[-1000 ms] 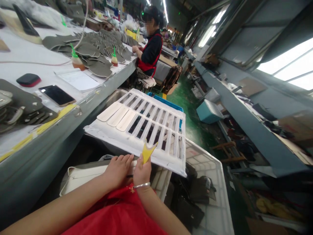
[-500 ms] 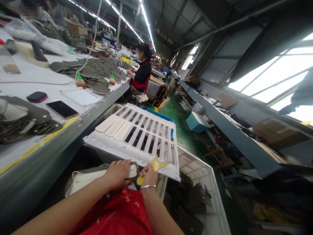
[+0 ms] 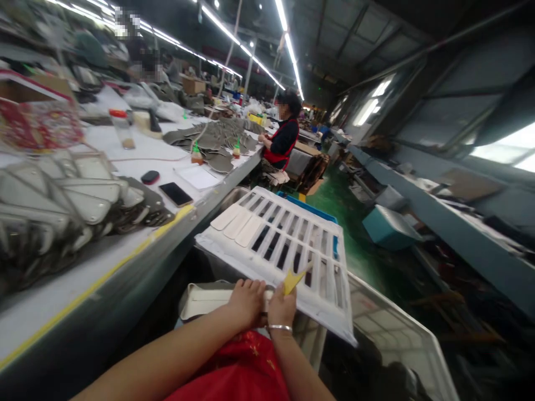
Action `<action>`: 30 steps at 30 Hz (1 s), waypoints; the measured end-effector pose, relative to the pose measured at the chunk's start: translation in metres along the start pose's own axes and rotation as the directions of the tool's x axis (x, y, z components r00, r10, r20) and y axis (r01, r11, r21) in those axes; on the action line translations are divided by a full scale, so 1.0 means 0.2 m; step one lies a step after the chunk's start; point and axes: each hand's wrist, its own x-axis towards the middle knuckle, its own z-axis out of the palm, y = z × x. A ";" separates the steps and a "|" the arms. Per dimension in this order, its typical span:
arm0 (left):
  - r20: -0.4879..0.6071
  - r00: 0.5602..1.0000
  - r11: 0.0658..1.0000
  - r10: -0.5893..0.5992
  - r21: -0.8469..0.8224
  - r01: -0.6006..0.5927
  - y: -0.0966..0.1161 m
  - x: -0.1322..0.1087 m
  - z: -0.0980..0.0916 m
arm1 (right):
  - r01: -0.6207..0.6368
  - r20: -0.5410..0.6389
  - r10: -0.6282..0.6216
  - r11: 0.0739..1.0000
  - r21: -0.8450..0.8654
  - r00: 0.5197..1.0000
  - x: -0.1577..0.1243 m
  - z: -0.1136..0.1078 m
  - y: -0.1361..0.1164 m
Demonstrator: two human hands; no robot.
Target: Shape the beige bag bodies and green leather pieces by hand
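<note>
My left hand (image 3: 247, 303) is closed over a flat grey piece with a cream-white panel (image 3: 207, 301), just above my red apron (image 3: 240, 370). Beside it, my right hand (image 3: 282, 309) grips a yellow tool (image 3: 296, 278) with a flared, pointed end sticking out past the fingers. The right fingers meet the right end of the piece, and the hands partly hide it. Just beyond them, a white slatted rack (image 3: 267, 253) carries several cream strips (image 3: 238, 225) at its left side.
At left, a long table (image 3: 137, 262) holds stacked grey-and-white pieces (image 3: 62, 195), a phone (image 3: 175, 194) and glue bottles (image 3: 196, 155). A white crate (image 3: 418, 328) stands at lower right. A co-worker (image 3: 284, 133) is farther along the table.
The view has swung left, so the scene sits farther right. My right hand has come closer to my left, bringing the yellow tool's lower end out of sight.
</note>
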 end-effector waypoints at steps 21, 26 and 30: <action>-0.117 0.755 0.227 -0.645 -0.973 0.043 -0.55 -0.53 0.21 | 0.900 0.948 0.273 0.354 -0.256 0.163 0.23 0.51 -0.40; -0.044 0.719 0.108 -0.693 -0.993 0.044 -0.55 -0.54 0.21 | 0.976 0.985 0.114 0.164 -0.146 0.128 0.16 0.73 -0.36; 0.151 0.666 -0.107 -0.730 -0.989 0.106 -0.56 -0.54 0.24 | 0.997 0.994 -0.095 0.037 0.062 -0.058 0.11 0.87 -0.34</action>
